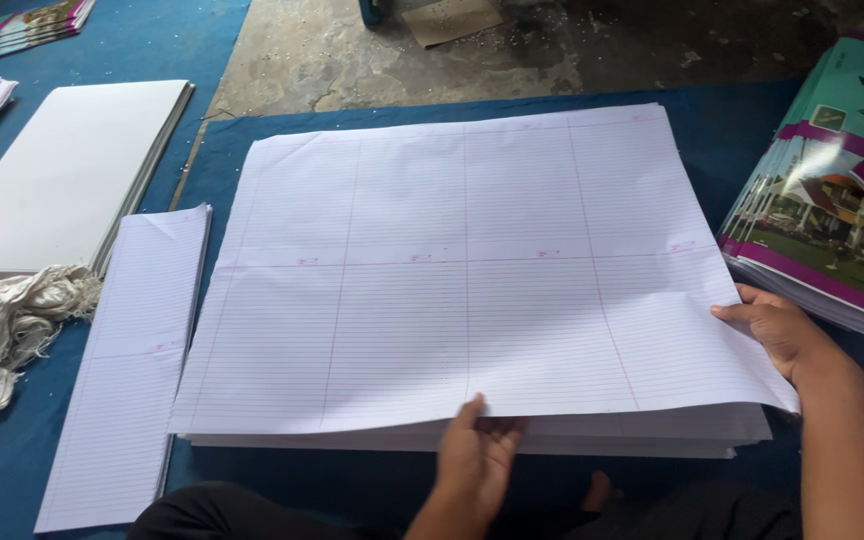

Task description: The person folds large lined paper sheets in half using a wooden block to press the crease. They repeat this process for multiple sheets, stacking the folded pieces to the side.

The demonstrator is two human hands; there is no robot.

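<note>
On blue mat over cracked concrete floor, ruled sheets.

Just right of the right hand, a stack of colourful covers is blocking the way. Left of the left hand, a narrow folded ruled strip and a rag are crowding the blue desk. Beyond the big ruled sheets, bare concrete floor is lying open.

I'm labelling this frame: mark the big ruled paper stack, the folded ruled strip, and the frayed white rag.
Big white ruled paper stack (452,270): head view, top sheet's middle.
Narrow folded ruled paper strip (137,360): head view, mid-length.
Frayed white cloth rag (7,325): head view, bunched centre.
</note>
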